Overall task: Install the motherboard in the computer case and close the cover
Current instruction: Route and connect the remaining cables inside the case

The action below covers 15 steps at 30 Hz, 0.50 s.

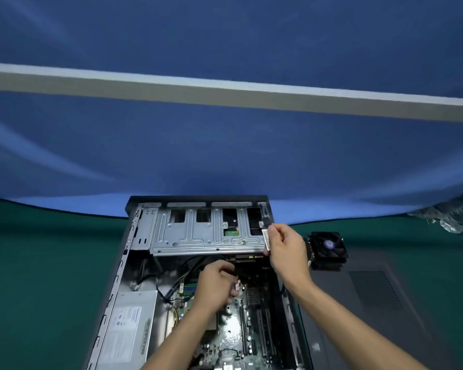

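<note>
Motherboard (pixel 241 324) beneath left grip (pixel 216 284), inside case (pixel 134 236)

We saw a dark green counter (pixel 38 263) with a big blue cloth (pixel 225 156) behind it. A pale grey stripe (pixel 225 94) ran across the blue. The computer case (pixel 130 209) was black on its edges and silver grey inside. Its drive cage (pixel 198 236) was shiny silver. The motherboard (pixel 233 329) was dark green with long black slots. The power box (pixel 129 329) was light grey with a white label. We saw thin yellow and black wires (pixel 175 315). The fan (pixel 328 248) was black with a purple middle. The cover (pixel 372 303) was dark grey with a patch of tiny dots.
</note>
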### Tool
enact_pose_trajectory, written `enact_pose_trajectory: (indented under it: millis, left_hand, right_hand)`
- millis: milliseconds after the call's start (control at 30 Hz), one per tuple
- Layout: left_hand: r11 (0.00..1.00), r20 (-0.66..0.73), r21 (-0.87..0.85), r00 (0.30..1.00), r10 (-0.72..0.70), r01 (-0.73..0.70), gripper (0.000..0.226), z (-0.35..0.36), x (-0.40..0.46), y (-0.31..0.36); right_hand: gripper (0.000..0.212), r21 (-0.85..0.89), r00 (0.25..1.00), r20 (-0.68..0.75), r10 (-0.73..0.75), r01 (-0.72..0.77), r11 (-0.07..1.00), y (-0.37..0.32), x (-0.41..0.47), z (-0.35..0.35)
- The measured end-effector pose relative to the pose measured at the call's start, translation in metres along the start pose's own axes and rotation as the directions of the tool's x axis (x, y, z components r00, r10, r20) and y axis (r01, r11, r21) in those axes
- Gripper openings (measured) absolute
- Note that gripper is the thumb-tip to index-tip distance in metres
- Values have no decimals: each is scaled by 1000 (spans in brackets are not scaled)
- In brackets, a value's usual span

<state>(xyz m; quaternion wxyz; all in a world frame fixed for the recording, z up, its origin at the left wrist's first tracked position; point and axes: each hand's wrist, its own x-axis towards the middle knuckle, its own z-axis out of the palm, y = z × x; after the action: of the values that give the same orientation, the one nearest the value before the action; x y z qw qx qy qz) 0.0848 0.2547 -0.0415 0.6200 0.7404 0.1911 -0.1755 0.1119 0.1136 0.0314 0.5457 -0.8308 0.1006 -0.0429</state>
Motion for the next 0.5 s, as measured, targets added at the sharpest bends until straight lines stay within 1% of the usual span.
enact_pose_trajectory:
  millis: [67,133,167,267,333,400,467,500]
  left_hand:
    - [984,27,163,997,74,-78,16,3,1,-21]
    - [930,43,339,990,134,-140,12,8,1,-36]
    - [891,48,424,986,160,-165,12,10,1,-42]
    - [728,89,645,969,230,-232,13,18,6,-49]
    - [609,144,741,953,265,-281,16,22,11,-47]
    - [498,184,812,944,273,-303,22,23,15,-44]
    - [421,192,858,943,271,-295,35,23,20,-45]
    - [402,195,866,941,275,-297,43,22,21,-47]
  right_hand:
    - [22,-17,999,5,46,-46,999,6,-5,5]
    - [20,-31,996,2,92,-92,995,14,-10,8]
    - [19,-47,994,-1,110,-110,993,18,-12,9]
    - [16,-102,988,-32,153,-155,983,29,-14,9]
    - [15,-98,982,-39,186,-189,977,36,-14,9]
    - [18,-133,979,-60,195,-202,970,41,-15,10]
    - [23,-217,978,-115,174,-196,956,44,-15,10]
    - [24,-269,979,-141,149,-183,946,46,-15,10]
